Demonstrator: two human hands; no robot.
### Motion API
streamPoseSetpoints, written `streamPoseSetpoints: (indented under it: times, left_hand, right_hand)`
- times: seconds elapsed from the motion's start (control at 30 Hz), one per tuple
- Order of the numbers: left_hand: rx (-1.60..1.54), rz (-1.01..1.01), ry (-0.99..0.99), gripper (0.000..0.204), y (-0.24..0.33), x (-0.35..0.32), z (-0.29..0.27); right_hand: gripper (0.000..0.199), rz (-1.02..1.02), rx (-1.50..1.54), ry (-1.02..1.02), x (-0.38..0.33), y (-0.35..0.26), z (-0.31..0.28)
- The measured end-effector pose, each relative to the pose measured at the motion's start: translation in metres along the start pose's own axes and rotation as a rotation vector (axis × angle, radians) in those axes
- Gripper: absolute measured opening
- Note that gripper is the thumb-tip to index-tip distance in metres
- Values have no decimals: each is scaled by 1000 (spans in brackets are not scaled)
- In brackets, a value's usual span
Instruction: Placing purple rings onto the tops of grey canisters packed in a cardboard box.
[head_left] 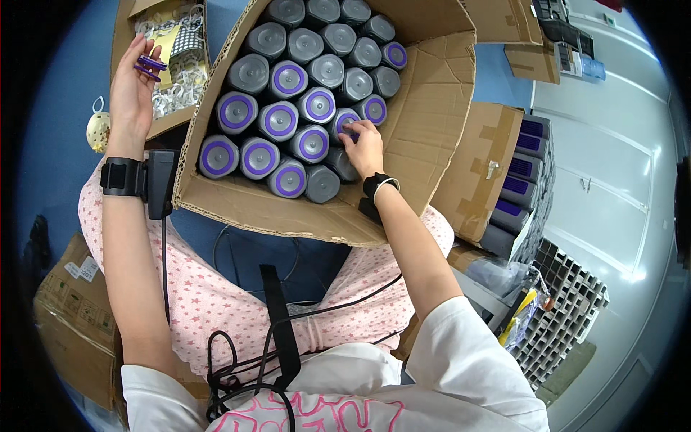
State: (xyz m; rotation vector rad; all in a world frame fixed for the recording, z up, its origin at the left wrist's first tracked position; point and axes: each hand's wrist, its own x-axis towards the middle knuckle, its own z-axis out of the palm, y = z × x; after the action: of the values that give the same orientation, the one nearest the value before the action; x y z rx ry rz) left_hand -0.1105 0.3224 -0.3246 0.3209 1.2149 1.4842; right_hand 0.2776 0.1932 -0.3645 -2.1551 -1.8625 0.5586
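An open cardboard box [425, 93] stands tilted in front of me, packed with grey rounded cylinders [327, 71] whose ends face up. Several of these ends carry a flat purple ring [289, 80]; others are plain grey. Between the fingertips of my raised left hand [133, 90], a few loose purple rings [150, 66] are pinched, left of the box. My right hand [363, 150] reaches inside, its bent fingers on the purple ring [347, 121] of a cylinder at the right side of the pack. The fingers partly cover that ring.
Behind my left hand, another open carton [194, 115] holds many small white loops and a yellow sheet. More purple-marked grey cylinders [518, 187] are stacked at the right beside a closed carton [479, 169]. Black cables [270, 338] cross my lap. A carton [79, 302] sits lower left.
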Motion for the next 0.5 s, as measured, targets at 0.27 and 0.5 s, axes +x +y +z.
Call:
streamPoseSetpoints:
  times: [0.27, 0.5]
  left_hand:
    - [43, -7, -22, 40, 4, -6, 8]
    - [33, -14, -10, 38, 6, -6, 8]
  right_hand:
    - [61, 446, 127, 47, 5, 25, 10]
    - [57, 589, 321, -33, 10, 33, 15]
